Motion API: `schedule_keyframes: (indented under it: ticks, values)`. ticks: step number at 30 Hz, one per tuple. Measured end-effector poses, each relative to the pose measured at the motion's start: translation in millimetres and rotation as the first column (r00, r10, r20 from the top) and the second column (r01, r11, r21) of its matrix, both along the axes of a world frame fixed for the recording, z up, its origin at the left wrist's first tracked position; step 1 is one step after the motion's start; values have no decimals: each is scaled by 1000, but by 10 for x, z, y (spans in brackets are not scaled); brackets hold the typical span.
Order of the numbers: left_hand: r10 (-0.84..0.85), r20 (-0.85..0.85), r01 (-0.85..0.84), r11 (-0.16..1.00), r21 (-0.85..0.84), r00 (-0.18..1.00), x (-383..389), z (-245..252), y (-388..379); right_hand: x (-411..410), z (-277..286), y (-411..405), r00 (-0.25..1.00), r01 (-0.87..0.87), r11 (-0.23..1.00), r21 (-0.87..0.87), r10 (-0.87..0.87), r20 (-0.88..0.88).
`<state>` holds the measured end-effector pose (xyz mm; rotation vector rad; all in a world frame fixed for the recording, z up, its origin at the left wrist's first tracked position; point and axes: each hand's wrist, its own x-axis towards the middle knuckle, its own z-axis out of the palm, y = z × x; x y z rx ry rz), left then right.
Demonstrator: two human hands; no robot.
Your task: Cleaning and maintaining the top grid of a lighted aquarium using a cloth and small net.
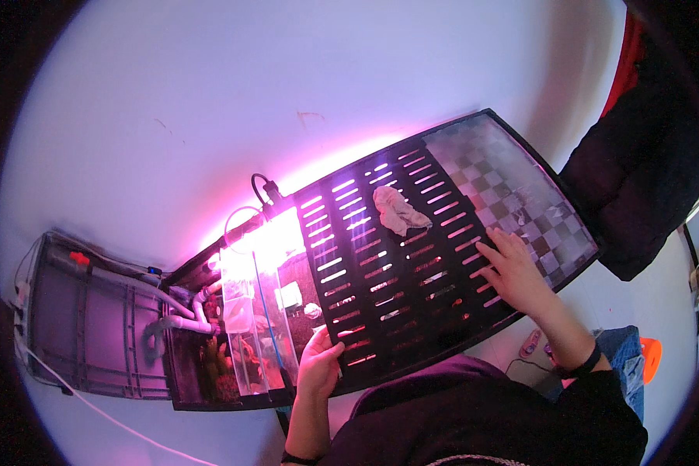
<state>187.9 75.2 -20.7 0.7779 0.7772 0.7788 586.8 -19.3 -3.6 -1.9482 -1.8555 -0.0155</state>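
A black slotted cover [349, 244] lies over the middle of a lit aquarium [221, 405]. My left hand [320, 361] grips the cover's left edge near the front, thumb on top. Spread on the cover's right side is my right hand [509, 271], its fingers resting at the slots close to the checkered panel. A crumpled pale cloth [399, 211] lies on top of the cover. To the left of the cover the tank is uncovered, showing clear plastic boxes [237, 314], a blue tube [265, 323] and a bright lamp glow.
White pipes [192, 323] run from the tank to a grey plastic bin [93, 326] at the left. A checkered panel [501, 192] covers the tank's right end. Black cables [271, 189] rise at the back by the wall. Dark fabric [629, 186] hangs at the right, and an orange object [651, 360] stands below.
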Motion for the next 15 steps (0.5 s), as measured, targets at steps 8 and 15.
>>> schedule_keyframes:
  ticks: [8, 15]
  values:
    - [73, 91, -73, 997, 3, 993, 8, 50, -99, 478, 1434, -201, 969, -154, 953, -262, 198, 147]
    - [105, 69, -108, 993, 39, 992, 1, 42, -19, 175, 2193, 49, 869, -178, 977, -119, 213, 447]
